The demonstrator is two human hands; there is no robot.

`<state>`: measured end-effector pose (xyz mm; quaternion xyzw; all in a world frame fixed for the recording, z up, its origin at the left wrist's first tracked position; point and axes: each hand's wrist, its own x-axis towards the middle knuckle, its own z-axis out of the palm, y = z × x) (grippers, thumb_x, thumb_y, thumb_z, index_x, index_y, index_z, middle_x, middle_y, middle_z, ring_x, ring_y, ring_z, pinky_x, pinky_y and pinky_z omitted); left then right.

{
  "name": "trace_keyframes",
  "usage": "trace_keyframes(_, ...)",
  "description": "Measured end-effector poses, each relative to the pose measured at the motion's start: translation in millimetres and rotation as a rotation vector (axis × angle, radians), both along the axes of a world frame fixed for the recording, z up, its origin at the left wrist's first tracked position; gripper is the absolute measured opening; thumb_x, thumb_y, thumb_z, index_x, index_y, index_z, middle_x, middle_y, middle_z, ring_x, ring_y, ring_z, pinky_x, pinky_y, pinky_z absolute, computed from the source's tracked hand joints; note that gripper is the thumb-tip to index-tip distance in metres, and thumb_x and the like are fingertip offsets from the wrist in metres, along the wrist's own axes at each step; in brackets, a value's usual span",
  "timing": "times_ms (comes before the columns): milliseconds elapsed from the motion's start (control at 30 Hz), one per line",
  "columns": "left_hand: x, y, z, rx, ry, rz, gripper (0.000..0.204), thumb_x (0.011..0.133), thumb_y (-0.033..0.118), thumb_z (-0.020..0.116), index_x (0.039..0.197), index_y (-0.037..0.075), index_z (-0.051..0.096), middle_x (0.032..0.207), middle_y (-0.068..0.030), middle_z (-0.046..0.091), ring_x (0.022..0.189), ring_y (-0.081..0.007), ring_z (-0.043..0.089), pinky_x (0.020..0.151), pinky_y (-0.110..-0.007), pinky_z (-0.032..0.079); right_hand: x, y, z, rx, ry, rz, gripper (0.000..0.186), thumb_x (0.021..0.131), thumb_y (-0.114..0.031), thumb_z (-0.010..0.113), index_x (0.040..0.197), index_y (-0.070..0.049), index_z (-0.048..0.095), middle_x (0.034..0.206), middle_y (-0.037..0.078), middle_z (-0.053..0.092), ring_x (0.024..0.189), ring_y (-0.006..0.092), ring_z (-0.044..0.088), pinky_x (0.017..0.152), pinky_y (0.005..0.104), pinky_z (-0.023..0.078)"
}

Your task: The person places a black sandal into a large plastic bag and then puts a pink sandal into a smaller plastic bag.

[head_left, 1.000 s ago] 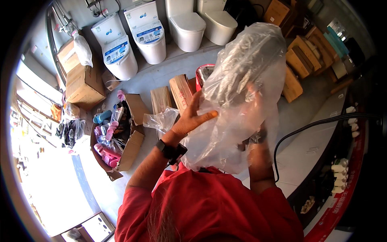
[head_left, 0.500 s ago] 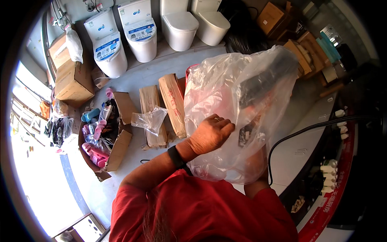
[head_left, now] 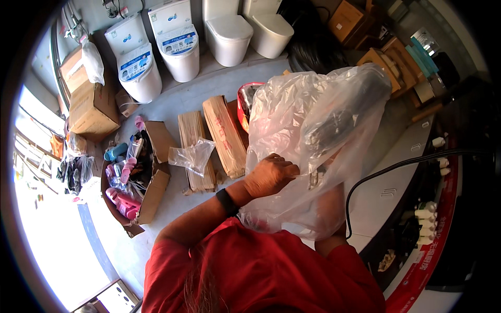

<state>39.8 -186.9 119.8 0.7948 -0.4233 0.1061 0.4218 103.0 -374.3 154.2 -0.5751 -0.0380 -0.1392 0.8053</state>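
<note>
Grey floor around the open cardboard box of slippers, with white toilets lined up beyond it, long brown packages just to its right, and a small clear bag over the nearer of these. Well to the right of the box, in front of a red shirt, a large clear plastic bag, crumpled and loose, with something long and dark showing through; impossible to tell whether inside the film or behind it. On the box's side of that bag, left hand with fingers pressed together, apparently pinching a small fold of film. Farther right of the box, right hand veiled by the plastic, the state of its fingers impossible to tell. Likeliest trouble: loss of the film from the left pinch, given so small a grip on so slick a sheet. Also possible: a tear at that fold from too hard a pull, or, if inside, a slide of the dark piece toward one end through lopsided support. Farther right from the box again, black cable, curving close past the bag in this view; some risk of a snag from loose film.
</note>
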Motion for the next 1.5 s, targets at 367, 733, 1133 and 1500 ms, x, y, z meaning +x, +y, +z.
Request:
trace_keyframes(367, 54.2, 29.4, 79.7, -0.586, 0.501, 0.088, 0.065, 0.081, 0.038, 0.069, 0.13, 0.004, 0.041, 0.116, -0.0104, 0.054, 0.097, -0.0196, 0.055, 0.084, -0.03, 0.044, -2.1, 5.3, -6.5, -0.018, 0.038, 0.052, 0.046, 0.079, -0.02, 0.065, 0.122, -0.007, 0.054, 0.121, 0.008, 0.055, 0.102, 0.0193, 0.055, 0.081, 0.0324, 0.047)
trace_keyframes(733, 59.0, 16.9, 71.2, -0.879, 0.35, 0.308, 0.01, 0.091, 0.009, 0.056, 0.097, 0.0, 0.058, 0.089, -0.0018, 0.059, 0.082, -0.0082, 0.052, 0.077, -0.022, 0.043, -5.5, 17.4, -13.7, -0.036, 0.077, 0.112, 0.047, 0.078, -0.02, 0.065, 0.122, -0.007, 0.054, 0.121, 0.008, 0.055, 0.104, 0.0203, 0.055, 0.082, 0.0329, 0.047)
trace_keyframes(1133, 56.1, 45.7, 66.7, -0.828, 0.05, 0.501, 0.008, 0.093, 0.005, 0.051, 0.099, 0.001, 0.052, 0.106, -0.0103, 0.059, 0.09, -0.0149, 0.052, 0.081, -0.026, 0.043, -19.6, 20.1, -21.4, -0.11, 0.073, 0.139, 0.048, 0.076, -0.019, 0.066, 0.122, -0.008, 0.055, 0.121, 0.009, 0.055, 0.106, 0.0214, 0.054, 0.084, 0.0335, 0.046)
trace_keyframes(1500, 49.0, 67.0, 42.8, -0.498, 0.231, 0.295, 0.021, 0.087, 0.001, 0.056, 0.108, 0.002, 0.05, 0.118, -0.0117, 0.055, 0.103, -0.0183, 0.055, 0.088, -0.031, 0.043, -26.7, 10.7, -14.5, -0.16, 0.045, 0.121, 0.05, 0.075, -0.019, 0.067, 0.122, -0.008, 0.055, 0.122, 0.009, 0.055, 0.107, 0.0223, 0.054, 0.086, 0.0339, 0.045)
